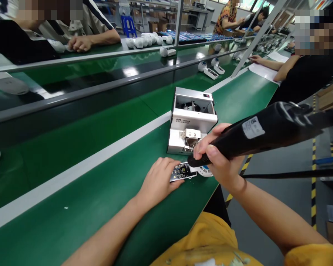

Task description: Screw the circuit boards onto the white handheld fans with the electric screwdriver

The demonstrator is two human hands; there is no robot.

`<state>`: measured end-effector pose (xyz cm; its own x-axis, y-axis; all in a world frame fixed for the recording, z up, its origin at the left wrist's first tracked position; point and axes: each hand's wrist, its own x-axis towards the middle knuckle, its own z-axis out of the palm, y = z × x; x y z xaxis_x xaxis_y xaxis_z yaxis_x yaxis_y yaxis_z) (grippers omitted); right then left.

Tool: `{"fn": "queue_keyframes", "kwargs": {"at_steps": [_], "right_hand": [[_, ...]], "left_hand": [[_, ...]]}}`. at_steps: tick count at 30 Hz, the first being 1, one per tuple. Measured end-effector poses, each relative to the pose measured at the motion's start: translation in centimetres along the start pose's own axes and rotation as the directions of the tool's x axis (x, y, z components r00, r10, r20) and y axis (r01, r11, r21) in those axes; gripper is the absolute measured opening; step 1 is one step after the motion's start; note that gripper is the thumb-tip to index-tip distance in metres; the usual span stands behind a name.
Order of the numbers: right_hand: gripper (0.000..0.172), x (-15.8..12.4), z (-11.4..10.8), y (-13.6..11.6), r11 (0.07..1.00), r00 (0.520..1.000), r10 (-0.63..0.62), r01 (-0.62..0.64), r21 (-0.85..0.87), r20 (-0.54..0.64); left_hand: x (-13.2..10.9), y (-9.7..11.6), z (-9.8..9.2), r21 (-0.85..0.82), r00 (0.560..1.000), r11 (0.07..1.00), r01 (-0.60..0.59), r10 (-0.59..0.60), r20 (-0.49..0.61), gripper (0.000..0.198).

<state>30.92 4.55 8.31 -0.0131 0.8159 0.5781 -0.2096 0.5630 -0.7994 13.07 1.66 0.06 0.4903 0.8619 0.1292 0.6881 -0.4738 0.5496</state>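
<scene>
My left hand [162, 177] grips the edges of a small white device [183, 171] whose inside shows a dark circuit board. The device lies on the green bench top, its round white end partly hidden behind my right hand [220, 159]. That hand is wrapped round a black electric screwdriver [246, 131] with a white label. The tool slants down to the left, its front end over the device; the bit's tip cannot be made out. Just beyond both hands stands a silver screw feeder [192, 122] with an open top.
A green conveyor [122, 122] runs along the left behind a white rail [100, 162]. White devices [209, 71] lie farther along it. Co-workers sit across and at the right, one with a hand [80, 43] on the far bench. A black cable [280, 173] trails right.
</scene>
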Motion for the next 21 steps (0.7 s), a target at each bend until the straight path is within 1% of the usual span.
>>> {"fn": "queue_keyframes", "kwargs": {"at_steps": [5,8,11,14,16,18,21], "right_hand": [[0.026,0.0,0.4,0.5,0.998,1.0,0.028,-0.028,0.055,-0.004],[0.026,-0.1,0.5,1.0,0.998,0.999,0.04,-0.041,0.054,0.021],[0.03,-0.2,0.5,1.4,0.999,0.999,0.041,-0.042,0.033,0.033],[0.032,0.2,0.4,1.0,0.998,0.997,0.056,-0.055,-0.017,0.049],[0.031,0.7,0.3,0.1,0.998,0.998,0.055,-0.054,-0.022,0.038],[0.033,1.5,0.2,-1.0,1.0,1.0,0.003,-0.003,-0.015,-0.012],[0.033,2.9,0.2,-2.1,0.988,0.984,-0.153,0.151,-0.035,-0.089]], "left_hand": [[-0.1,0.0,0.1,0.0,1.0,1.0,0.002,-0.002,-0.008,0.049],[-0.2,-0.1,0.2,-0.004,1.0,1.0,-0.004,0.004,-0.013,0.049],[-0.1,0.0,0.2,-0.001,1.0,1.0,-0.004,0.004,0.0,0.05],[-0.1,0.1,0.2,0.001,1.0,1.0,0.003,-0.003,0.008,0.049],[0.0,0.1,0.1,0.004,1.0,1.0,0.007,-0.007,0.013,0.05],[0.0,0.1,0.0,0.009,1.0,1.0,0.014,-0.014,0.02,0.05],[0.2,0.2,-0.2,0.014,0.999,1.0,0.027,-0.027,0.034,0.049]]}}
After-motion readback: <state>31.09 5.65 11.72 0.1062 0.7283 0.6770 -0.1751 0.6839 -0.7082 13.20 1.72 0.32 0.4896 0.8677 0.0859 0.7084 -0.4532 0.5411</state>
